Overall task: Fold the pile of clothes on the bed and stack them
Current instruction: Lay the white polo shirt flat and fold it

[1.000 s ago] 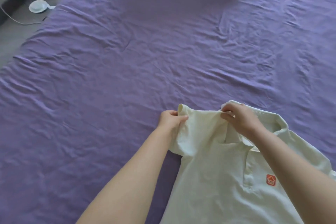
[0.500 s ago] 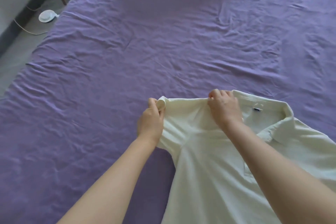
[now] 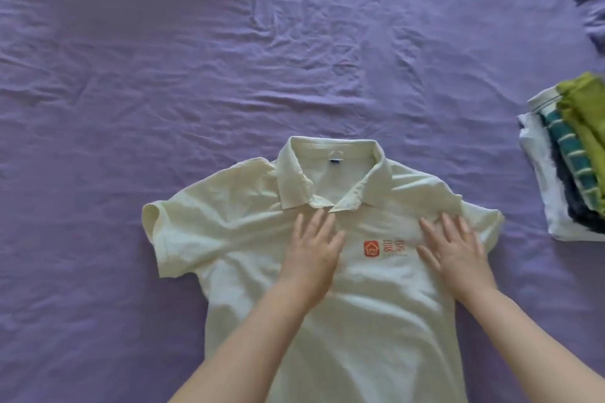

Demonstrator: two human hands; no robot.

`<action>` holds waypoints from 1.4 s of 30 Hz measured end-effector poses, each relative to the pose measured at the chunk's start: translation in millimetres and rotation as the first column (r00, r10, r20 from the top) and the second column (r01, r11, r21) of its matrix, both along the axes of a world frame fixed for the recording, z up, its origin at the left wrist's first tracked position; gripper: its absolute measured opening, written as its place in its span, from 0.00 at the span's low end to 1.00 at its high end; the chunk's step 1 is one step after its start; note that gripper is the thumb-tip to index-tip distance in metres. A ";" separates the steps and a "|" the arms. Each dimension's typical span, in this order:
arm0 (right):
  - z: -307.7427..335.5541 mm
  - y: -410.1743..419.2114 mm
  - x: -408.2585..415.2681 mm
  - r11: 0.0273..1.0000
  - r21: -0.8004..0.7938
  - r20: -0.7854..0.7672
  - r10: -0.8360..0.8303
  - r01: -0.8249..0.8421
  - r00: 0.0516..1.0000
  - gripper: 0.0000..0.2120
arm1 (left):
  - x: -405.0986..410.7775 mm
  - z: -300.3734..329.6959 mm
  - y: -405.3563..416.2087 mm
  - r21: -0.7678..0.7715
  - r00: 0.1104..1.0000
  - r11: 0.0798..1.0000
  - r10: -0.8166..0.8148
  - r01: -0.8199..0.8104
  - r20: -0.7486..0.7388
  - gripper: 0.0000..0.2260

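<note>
The pale cream polo shirt [image 3: 248,239] lies face up, collar [image 3: 330,180] pointing away, long axis running toward the person, orange logo [image 3: 384,248] showing. Left hand [image 3: 311,258] and right hand [image 3: 455,255] press flat, each grip spread apart, on its chest. It lies mid-bed [image 3: 163,42]; a folded stack [image 3: 569,167] waits right.

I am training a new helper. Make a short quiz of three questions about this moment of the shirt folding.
1. True or false: both hands lie flat on the polo shirt.
2. Which side of the shirt is the folded stack on? A left, B right.
3. Fill in: the orange logo lies between the left hand and the ____ hand.

Key: 1 true; 2 B; 3 right.
</note>
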State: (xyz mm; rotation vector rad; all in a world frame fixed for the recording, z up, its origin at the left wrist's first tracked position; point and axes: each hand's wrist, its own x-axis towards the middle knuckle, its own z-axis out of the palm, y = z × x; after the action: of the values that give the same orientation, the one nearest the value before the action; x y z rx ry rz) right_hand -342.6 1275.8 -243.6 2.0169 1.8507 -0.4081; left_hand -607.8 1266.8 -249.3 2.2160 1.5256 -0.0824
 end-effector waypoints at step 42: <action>-3.3 -144.7 58.8 0.760 -0.116 -0.760 -0.482 0.640 0.435 0.39 | 177.7 -13.4 -102.6 -0.157 0.936 0.944 0.244 -0.289 -0.254 0.24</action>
State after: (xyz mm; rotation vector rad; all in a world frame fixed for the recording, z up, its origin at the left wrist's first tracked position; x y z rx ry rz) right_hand -283.8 1131.1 -246.9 2.8917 1.5036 -1.5513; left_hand -430.2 1164.2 -262.7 1.8805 1.8473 -0.3993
